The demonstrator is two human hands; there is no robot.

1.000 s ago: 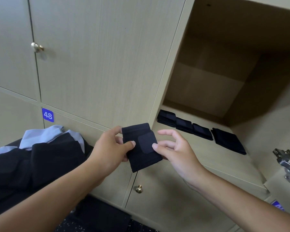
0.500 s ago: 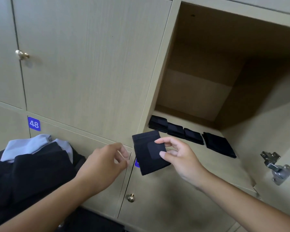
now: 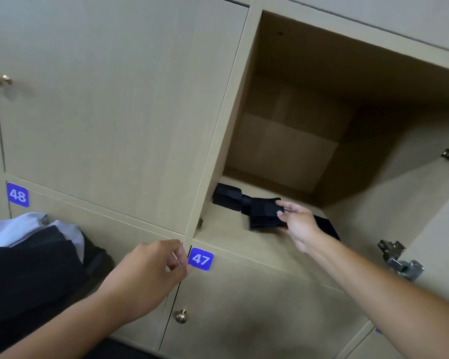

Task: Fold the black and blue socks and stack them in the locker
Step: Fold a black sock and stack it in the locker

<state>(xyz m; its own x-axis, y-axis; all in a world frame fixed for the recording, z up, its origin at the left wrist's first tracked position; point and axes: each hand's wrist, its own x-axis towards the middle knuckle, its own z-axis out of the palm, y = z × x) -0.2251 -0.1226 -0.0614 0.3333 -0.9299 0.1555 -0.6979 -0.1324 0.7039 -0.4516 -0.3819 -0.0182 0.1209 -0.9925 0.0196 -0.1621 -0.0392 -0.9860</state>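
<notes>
We face a wall of pale wood doors (image 3: 119,104) w/ brass knobs (image 3: 181,316), blue number tags 48 (image 3: 17,195) & 47 (image 3: 200,259), metal hinges (image 3: 399,263) at right; soft, even light.

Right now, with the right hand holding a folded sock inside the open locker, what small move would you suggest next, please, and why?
Probably lower the sock onto the folded socks on the locker floor and let go: the right hand pinches it just over that row, and the left hand holds nothing.
</notes>
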